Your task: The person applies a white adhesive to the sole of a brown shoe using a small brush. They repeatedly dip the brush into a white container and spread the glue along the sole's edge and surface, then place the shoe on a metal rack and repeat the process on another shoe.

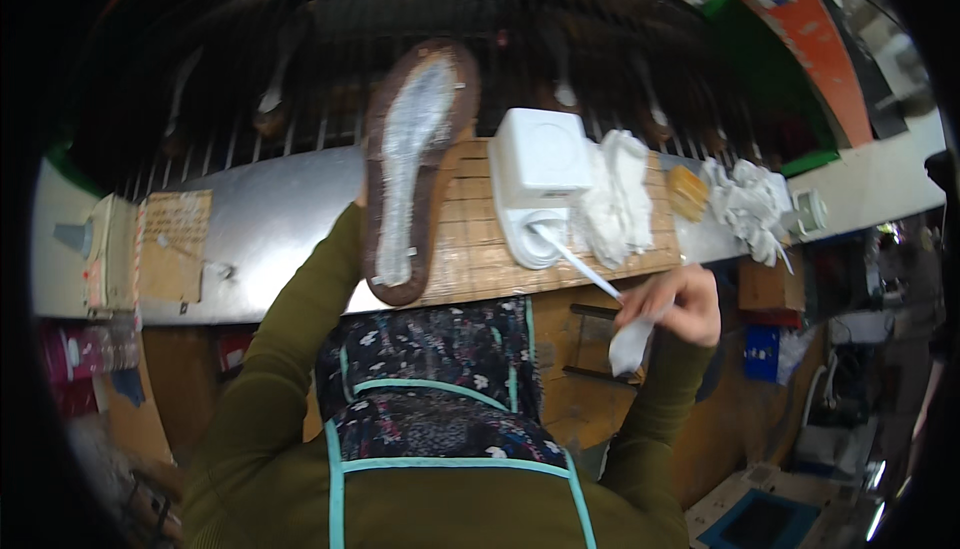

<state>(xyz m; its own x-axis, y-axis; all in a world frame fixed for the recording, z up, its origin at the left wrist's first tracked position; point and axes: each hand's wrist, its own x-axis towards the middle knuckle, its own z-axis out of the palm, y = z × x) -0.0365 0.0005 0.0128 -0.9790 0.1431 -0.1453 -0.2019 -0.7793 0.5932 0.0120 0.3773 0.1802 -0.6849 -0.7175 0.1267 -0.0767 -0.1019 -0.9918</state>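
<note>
A brown shoe point(460, 94) is raised over the near edge of the work surface, its sole toward me, with a pale, shiny layer down the middle. My left hand point(360, 195) is behind it and holds it up; the fingers are almost wholly hidden. On the right, my right hand point(685, 304) is closed around the end of a thin white stick handle point(585, 271). A white piece of cloth point(630, 346) hangs from the same fingers. The handle's far end goes into the opening of a white plastic container point(540, 164); its tip is hidden there.
A crumpled white cloth point(622, 194) lies right of the container, then a yellowish block point(687, 193) and more white rags point(745, 204). Slatted brown board point(462, 249) covers part of the metal tabletop point(285, 189). A dark rack point(320, 69) with several shoes stands behind.
</note>
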